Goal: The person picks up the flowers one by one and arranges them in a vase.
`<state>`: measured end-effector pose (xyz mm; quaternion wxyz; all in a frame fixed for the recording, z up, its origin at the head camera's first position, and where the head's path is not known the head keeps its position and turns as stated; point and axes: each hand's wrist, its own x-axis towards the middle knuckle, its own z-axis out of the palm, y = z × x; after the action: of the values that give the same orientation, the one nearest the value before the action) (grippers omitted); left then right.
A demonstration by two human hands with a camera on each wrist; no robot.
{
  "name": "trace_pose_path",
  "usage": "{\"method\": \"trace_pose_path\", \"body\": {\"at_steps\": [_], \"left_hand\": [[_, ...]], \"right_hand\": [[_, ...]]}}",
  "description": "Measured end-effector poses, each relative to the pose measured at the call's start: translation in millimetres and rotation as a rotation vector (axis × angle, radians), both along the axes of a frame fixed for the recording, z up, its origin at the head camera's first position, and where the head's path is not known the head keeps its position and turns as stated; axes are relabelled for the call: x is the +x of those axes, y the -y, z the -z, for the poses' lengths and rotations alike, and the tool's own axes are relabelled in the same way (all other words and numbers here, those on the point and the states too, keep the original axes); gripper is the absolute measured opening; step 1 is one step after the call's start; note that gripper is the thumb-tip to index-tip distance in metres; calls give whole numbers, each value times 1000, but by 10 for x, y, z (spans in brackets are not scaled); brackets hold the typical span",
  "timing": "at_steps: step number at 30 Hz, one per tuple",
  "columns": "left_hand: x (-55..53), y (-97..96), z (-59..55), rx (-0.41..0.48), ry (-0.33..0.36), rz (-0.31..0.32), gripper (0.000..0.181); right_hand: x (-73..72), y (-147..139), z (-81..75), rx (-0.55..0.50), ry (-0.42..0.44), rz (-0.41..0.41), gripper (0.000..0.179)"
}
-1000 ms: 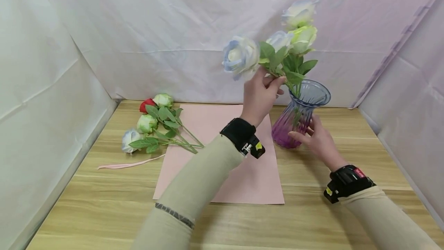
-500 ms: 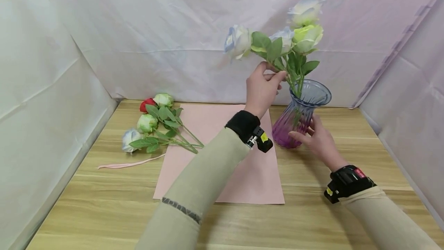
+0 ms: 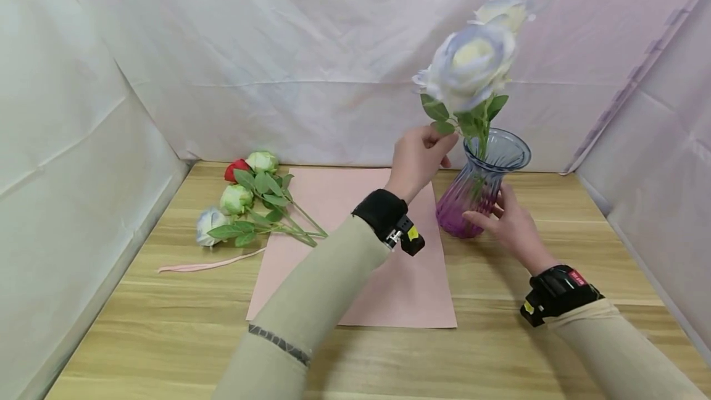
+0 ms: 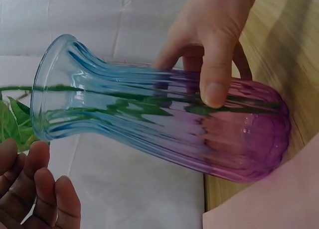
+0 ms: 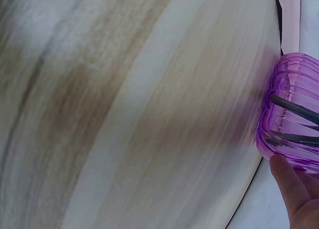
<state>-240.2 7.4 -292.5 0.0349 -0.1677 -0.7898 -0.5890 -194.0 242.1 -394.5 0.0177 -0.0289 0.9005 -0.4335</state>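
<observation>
Right of centre in the head view, your right hand point(image 3: 513, 227) is gripping the lower part of a ribbed blue-to-purple vase point(image 3: 452, 208), which is standing upright on the wooden table point(image 3: 139, 326). Your thumb is resting on one side; the other fingers are curving behind it, partly hidden by the glass. Your left hand point(image 3: 416, 156) is hovering just left of the rim, fingers curled close under the leaves point(image 3: 435, 107); whether it is pinching a stem, you cannot tell, and the left wrist view is cutting it off at lower left. Above the rim, a blurred bluish-white rose point(image 3: 466, 66) is masking most of the blooms behind it, leaving part of another pale rose point(image 3: 502, 11) showing. In the right wrist view, only the vase's base is showing, cropped at the right edge. Left of centre in the head view, a red rose point(image 3: 236, 171), half concealed by foliage, is lying beside two greenish roses point(image 3: 236, 199) and a pale blue rose point(image 3: 210, 226). Your left sleeve point(image 3: 311, 283) is covering part of a pink sheet point(image 3: 411, 283).
</observation>
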Motion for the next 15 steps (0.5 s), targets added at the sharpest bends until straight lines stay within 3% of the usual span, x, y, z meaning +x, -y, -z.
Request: {"method": "trace_pose_path", "body": {"at_steps": [6, 10, 15], "left_hand": [[46, 166, 83, 6, 81, 21, 24], [59, 312, 169, 29, 80, 4, 18], [69, 567, 258, -2, 105, -27, 15]], "right_hand": [[1, 13, -9, 4, 15, 1, 107], [0, 7, 3, 8, 7, 5, 106], [1, -1, 15, 5, -6, -2, 105]]}}
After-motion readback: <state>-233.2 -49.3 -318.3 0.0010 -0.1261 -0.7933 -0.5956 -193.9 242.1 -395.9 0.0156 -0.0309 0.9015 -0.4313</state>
